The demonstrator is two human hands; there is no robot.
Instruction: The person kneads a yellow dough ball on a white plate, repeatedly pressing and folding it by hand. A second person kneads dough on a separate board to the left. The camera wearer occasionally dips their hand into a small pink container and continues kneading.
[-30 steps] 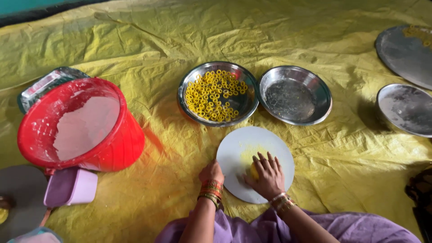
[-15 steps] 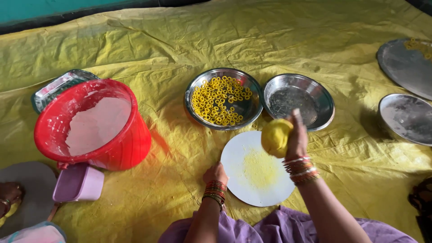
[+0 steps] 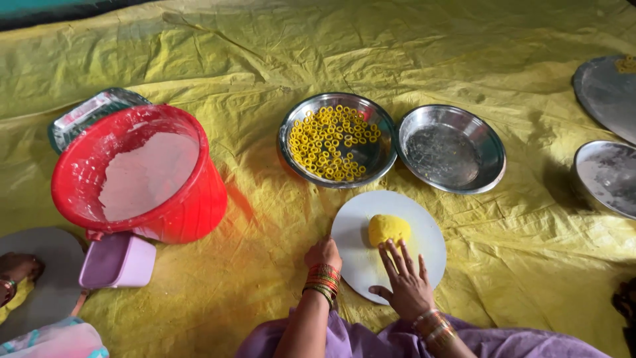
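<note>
A lump of yellow dough (image 3: 389,229) lies on a round white board (image 3: 424,232) on the yellow sheet. My right hand (image 3: 405,282) rests flat on the board just below the dough, fingers spread, fingertips touching its near side. My left hand (image 3: 323,252) is curled on the board's left edge. Both wrists wear bangles. Beyond the board stands a steel bowl (image 3: 298,126) filled with small yellow dough rings (image 3: 331,142), and beside it an empty steel bowl (image 3: 450,149).
A red bucket (image 3: 199,199) of white flour stands at the left, with a lilac scoop (image 3: 116,262) before it and a clear lidded box (image 3: 86,116) behind. Steel plates (image 3: 606,176) lie at the right edge. Another person's hand (image 3: 16,268) rests on a grey board at lower left.
My right hand pressed the dough on the board, lifted it up as a ball, and has now set it back on the board and laid flat behind it.
</note>
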